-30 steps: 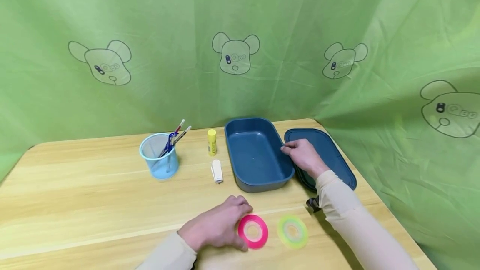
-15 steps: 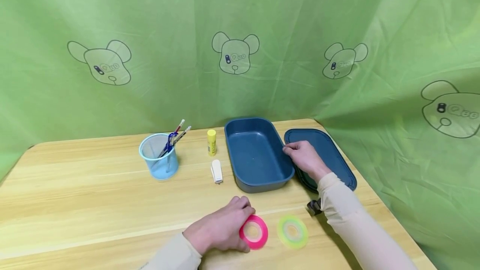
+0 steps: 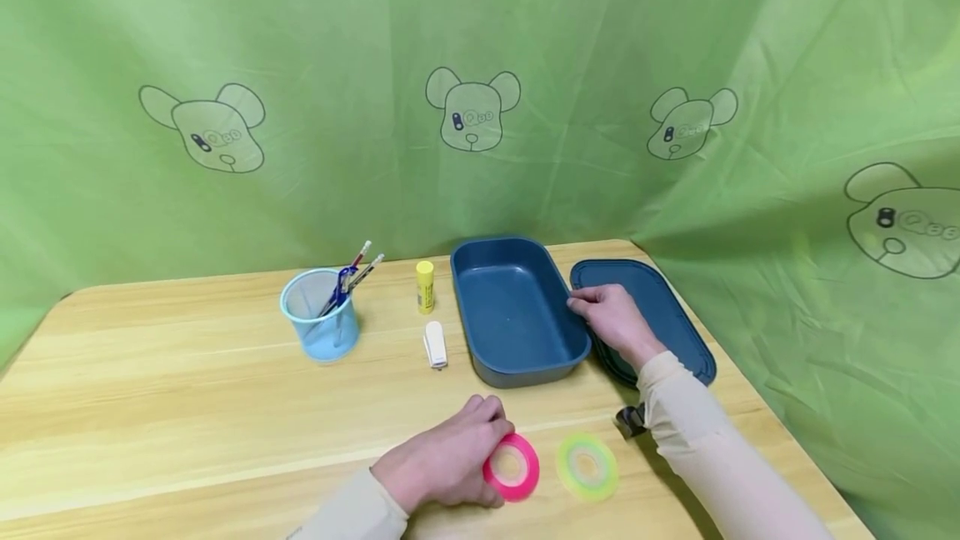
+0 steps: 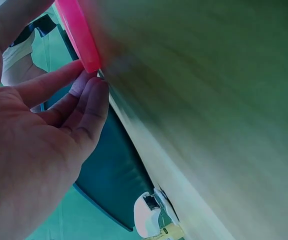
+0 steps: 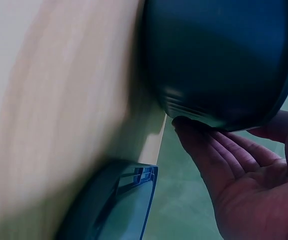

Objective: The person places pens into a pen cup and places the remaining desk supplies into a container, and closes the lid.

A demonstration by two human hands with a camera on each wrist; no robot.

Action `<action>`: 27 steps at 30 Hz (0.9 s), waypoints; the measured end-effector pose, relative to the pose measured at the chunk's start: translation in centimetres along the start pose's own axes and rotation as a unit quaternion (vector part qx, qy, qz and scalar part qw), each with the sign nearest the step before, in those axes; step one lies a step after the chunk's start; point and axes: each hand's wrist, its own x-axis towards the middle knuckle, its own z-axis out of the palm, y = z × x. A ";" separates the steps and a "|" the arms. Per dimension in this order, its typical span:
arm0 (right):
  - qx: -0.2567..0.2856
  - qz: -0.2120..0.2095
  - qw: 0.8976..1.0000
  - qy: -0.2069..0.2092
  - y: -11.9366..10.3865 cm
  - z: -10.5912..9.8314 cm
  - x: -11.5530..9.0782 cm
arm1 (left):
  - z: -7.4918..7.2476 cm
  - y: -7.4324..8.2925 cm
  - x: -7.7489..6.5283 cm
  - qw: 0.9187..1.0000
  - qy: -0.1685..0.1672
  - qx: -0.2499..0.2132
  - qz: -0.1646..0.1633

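Note:
My left hand [image 3: 453, 457] grips a flat pink ring-shaped tape roll [image 3: 533, 469] lying near the table's front. Its fingers bend over the far-left edge and the thumb lies at the near side. In the left wrist view the fingertips meet the edge of the pink roll [image 4: 84, 45]. Just to the right lies a yellow-green roll [image 3: 566, 473] of similar shape, untouched. My right hand [image 3: 618, 319] pinches the right wall of a deep blue box [image 3: 525, 375]. The right wrist view has the thumb at the rim and the fingers under the box's outer side [image 5: 209, 75].
Right of the box lies its dark blue lid [image 3: 667, 319], partly behind the right hand. A white stapler [image 3: 435, 344] and a yellow glue stick [image 3: 425, 288] stand left of the box. Farther left is a light-blue mesh cup [image 3: 330, 342] with pencils. Green curtains [image 3: 337, 190] border the table.
My left hand has moved slightly right and its fingers have drawn in on the pink roll. The right hand has slid a little along the box wall, toward me.

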 end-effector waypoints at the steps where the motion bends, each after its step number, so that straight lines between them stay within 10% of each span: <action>1: 0.000 0.002 1.000 -0.001 -0.1 0.0 -0.1 | 0.0 0.1 0.0 1.000 0.003 0.002 0.000; 27: 0.024 0.013 1.000 -0.015 0.4 0.0 -0.3 | -2.5 -1.2 -0.1 0.996 0.000 -0.079 -0.037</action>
